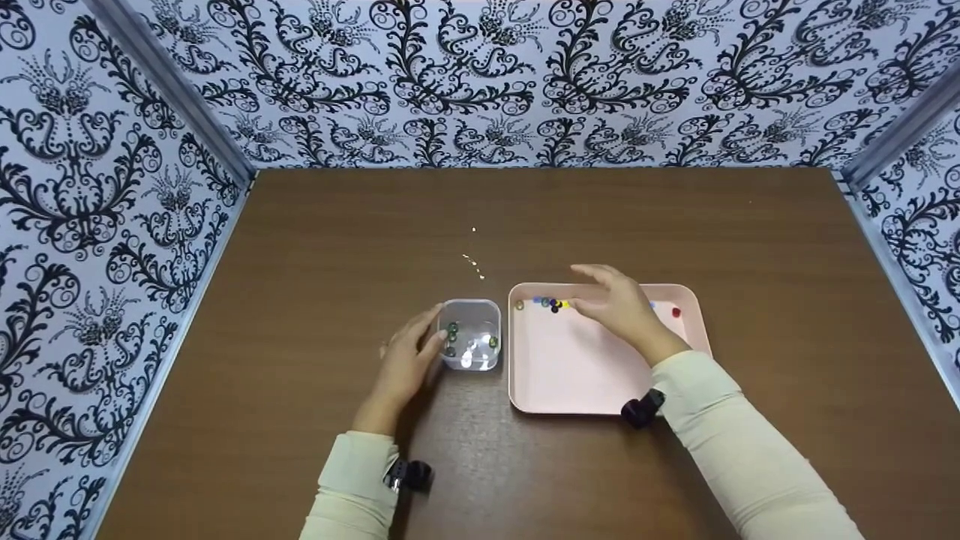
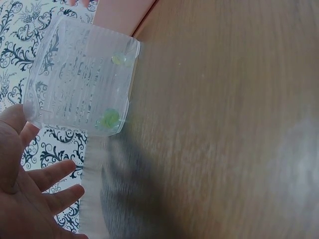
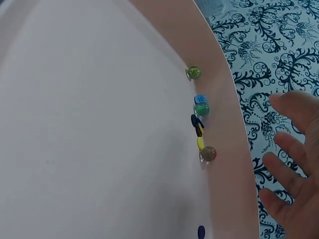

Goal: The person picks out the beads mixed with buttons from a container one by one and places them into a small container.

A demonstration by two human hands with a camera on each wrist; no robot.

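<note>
L hand is at the L side of the clear tub, thumb & nearest fingertip up against its rim, the other fingers fairly straight & spread apart in the L wrist view. Tub sits upright on the brown table, just L of the pink tray w/ a narrow gap b/w them. In the tub: a few greenish marbles along the L wall, plus a yellow-green marble near the R wall. R hand is over the tray's far edge, fingers & thumb spread, nothing b/w them. Most of the tray's small stuff lies in a loose row by its far wall: pale yellowish marble nearest the L corner, then a blue piece touching or nearly touching a green marble, then dark flat pieces & a yellow piece next to another marble (exact count of the dark bits hard to tell, they overlap). A dark oval piece is farther along, well apart; a red piece lies nr the tray's far R corner. Both arms have pale sleeves & a black wrist device each. Black-&-white patterned walls stand behind & at the sides.
</note>
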